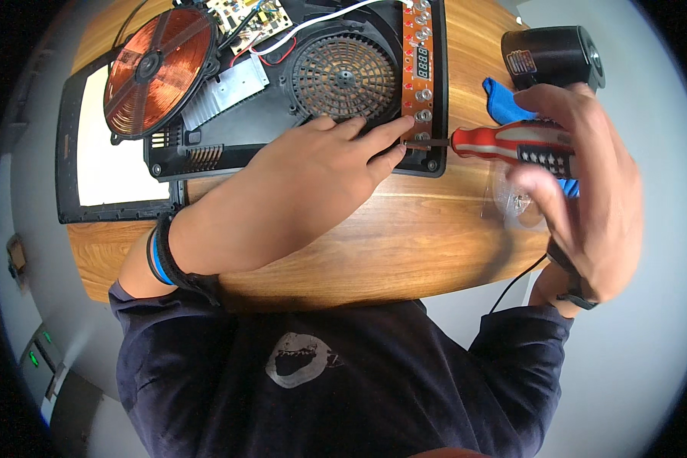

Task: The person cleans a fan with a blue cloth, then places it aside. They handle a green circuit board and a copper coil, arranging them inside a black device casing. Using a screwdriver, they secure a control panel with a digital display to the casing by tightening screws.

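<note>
My right hand is around the red, white and blue handle of a screwdriver, its fingers loosely curled and a little blurred. The screwdriver lies level, its shaft pointing left to the lower end of an orange circuit board. My left hand reaches over the black plastic housing, fingers spread. Its index fingertip rests on the board's lower part, and its thumb tip is beside the screwdriver's tip. Whether a screw sits at the tip is too small to tell. The board carries a digit display and several clear round buttons.
Left of the housing a copper coil leans above a white-faced panel. A silver heat sink, a fan grille and a pale circuit board are in the housing. At right are a black cylinder, blue cloth and clear plastic bag.
</note>
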`<state>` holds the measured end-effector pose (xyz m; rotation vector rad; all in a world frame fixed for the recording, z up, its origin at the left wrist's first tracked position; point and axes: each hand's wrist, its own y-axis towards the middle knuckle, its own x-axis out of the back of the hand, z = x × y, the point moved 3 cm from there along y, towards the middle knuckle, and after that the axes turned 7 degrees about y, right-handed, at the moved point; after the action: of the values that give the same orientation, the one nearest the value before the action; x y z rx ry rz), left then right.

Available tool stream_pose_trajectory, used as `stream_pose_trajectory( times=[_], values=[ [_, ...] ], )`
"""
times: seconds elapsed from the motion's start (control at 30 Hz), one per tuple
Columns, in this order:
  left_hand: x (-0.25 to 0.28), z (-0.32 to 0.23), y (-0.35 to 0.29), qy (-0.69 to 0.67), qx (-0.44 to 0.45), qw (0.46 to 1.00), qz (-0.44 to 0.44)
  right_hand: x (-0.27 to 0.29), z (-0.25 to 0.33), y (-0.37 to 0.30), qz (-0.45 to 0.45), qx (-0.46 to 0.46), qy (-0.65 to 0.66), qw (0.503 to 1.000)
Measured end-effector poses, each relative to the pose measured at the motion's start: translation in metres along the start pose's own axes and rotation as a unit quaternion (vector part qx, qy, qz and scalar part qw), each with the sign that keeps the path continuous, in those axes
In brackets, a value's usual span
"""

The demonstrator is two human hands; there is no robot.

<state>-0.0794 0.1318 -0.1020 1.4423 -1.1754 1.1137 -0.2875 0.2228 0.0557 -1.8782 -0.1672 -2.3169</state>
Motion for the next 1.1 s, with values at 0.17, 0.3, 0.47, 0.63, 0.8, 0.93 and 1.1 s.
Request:
stream_pose_trajectory(
  times=[0.17,0.3,0.47,0.63,0.8,0.93,1.1],
  values=[
    [0.003,0.0,0.0,-0.007,0.0,1.0,-0.002,0.003,-0.012,-0.007,0.038,0.119,0.062,0.99],
    [0.003,0.0,-0.001,-0.006,0.004,1.0,0.001,-0.005,-0.005,-0.006,-0.01,0.015,0.043,0.999],
    [0.001,0.0,-0.002,0.007,0.0,1.0,-0.005,-0.001,-0.012,-0.008,-0.028,0.115,0.036,0.992],
    [-0.001,0.0,-0.004,-0.007,-0.001,1.0,-0.001,0.003,-0.009,-0.006,0.032,-0.008,0.023,0.999],
    [-0.002,0.001,-0.004,-0.01,-0.005,1.0,-0.015,0.001,-0.012,-0.006,0.004,0.014,-0.002,1.0],
    [-0.005,0.002,-0.004,-0.011,-0.009,1.0,-0.014,0.008,-0.019,-0.006,0.061,0.019,0.043,0.997],
    [-0.005,0.003,-0.002,-0.009,-0.015,1.0,-0.01,-0.007,-0.005,-0.003,-0.022,-0.133,0.047,0.99]
  ],
)
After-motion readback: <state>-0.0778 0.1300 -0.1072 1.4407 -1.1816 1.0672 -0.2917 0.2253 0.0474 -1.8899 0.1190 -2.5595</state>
